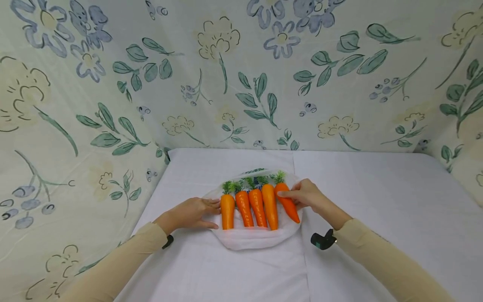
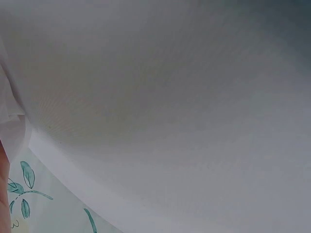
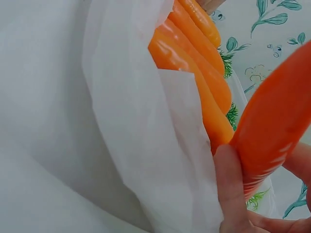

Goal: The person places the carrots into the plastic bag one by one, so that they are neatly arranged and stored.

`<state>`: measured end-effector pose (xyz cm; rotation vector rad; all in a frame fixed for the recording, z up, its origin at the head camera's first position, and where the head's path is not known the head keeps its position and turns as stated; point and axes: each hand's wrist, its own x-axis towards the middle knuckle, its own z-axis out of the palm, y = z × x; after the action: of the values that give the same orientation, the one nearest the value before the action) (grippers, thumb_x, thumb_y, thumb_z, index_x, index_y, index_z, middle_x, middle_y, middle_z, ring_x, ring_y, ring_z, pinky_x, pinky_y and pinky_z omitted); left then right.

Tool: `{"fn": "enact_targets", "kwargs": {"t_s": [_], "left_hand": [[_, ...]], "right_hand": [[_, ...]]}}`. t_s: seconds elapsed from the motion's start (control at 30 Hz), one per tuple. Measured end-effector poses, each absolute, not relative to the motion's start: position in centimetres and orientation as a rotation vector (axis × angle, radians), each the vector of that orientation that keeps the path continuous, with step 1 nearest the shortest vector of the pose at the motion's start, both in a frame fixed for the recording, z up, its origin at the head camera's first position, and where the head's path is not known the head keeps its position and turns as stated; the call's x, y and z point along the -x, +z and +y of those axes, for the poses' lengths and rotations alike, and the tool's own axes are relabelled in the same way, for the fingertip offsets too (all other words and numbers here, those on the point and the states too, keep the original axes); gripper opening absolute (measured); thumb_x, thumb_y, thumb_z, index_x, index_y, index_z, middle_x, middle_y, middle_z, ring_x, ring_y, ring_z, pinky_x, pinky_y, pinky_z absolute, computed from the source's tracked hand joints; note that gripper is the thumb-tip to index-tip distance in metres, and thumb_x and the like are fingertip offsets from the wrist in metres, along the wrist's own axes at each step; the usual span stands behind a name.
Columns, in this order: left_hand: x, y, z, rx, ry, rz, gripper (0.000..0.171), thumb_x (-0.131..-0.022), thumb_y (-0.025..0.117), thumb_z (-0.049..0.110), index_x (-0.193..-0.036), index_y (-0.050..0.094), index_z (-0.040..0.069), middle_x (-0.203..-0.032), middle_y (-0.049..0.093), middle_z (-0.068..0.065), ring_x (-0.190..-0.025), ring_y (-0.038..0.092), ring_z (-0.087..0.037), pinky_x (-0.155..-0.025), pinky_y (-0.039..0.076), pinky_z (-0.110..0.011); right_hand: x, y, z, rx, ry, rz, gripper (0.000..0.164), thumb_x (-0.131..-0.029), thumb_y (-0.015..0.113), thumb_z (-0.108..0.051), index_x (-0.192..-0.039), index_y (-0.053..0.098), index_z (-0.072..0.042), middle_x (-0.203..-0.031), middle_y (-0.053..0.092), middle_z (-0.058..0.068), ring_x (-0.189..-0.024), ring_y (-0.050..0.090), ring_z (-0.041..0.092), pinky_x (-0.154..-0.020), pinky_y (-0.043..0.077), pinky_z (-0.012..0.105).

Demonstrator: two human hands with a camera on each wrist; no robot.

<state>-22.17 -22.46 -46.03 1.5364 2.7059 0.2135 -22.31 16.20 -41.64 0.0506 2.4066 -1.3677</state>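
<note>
Several orange carrots with green tops lie side by side on a thin, sheer white wrap, its near edge point(image 1: 245, 243) folded over some of their tips. My right hand point(image 1: 307, 193) pinches the rightmost carrot point(image 1: 288, 203) between thumb and fingers; that carrot lies tilted over the near fold. In the right wrist view the held carrot point(image 3: 277, 116) is large beside the white fold point(image 3: 141, 121). My left hand point(image 1: 192, 214) rests at the wrap's left edge with fingers extended, fingertips right at the leftmost carrot point(image 1: 227, 212). Only a sliver of that hand point(image 2: 4, 194) shows in the left wrist view.
A white cloth point(image 1: 358, 188) covers the table, with a seam running front to back near the wrap. Behind and at both sides hangs a floral curtain point(image 1: 241, 84). A black wrist camera point(image 1: 323, 240) sits by the right cuff.
</note>
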Motion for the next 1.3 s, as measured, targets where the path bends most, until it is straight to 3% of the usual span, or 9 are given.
{"fn": "enact_targets", "kwargs": {"t_s": [0.67, 1.3], "left_hand": [[22.2, -46.1, -22.5, -1.47, 0.215, 2.693, 0.058, -0.091, 0.067, 0.054, -0.128, 0.069, 0.01, -0.133, 0.062, -0.008, -0.127, 0.057, -0.022, -0.099, 0.05, -0.041], [22.3, -46.2, -22.5, -1.475, 0.199, 2.703, 0.059, -0.091, 0.066, 0.056, -0.128, 0.07, 0.011, -0.134, 0.062, -0.008, -0.125, 0.058, -0.021, -0.099, 0.05, -0.04]], "right_hand": [[22.5, -43.1, 15.7, -0.099, -1.313, 2.513, 0.047, -0.085, 0.08, -0.036, -0.094, 0.065, 0.008, -0.071, 0.063, 0.011, -0.054, 0.067, 0.02, -0.054, 0.059, 0.031], [21.7, -41.2, 15.4, -0.048, -1.275, 2.544, 0.052, -0.085, 0.08, -0.037, -0.103, 0.066, 0.009, -0.08, 0.066, 0.012, -0.058, 0.066, 0.019, -0.056, 0.059, 0.032]]}}
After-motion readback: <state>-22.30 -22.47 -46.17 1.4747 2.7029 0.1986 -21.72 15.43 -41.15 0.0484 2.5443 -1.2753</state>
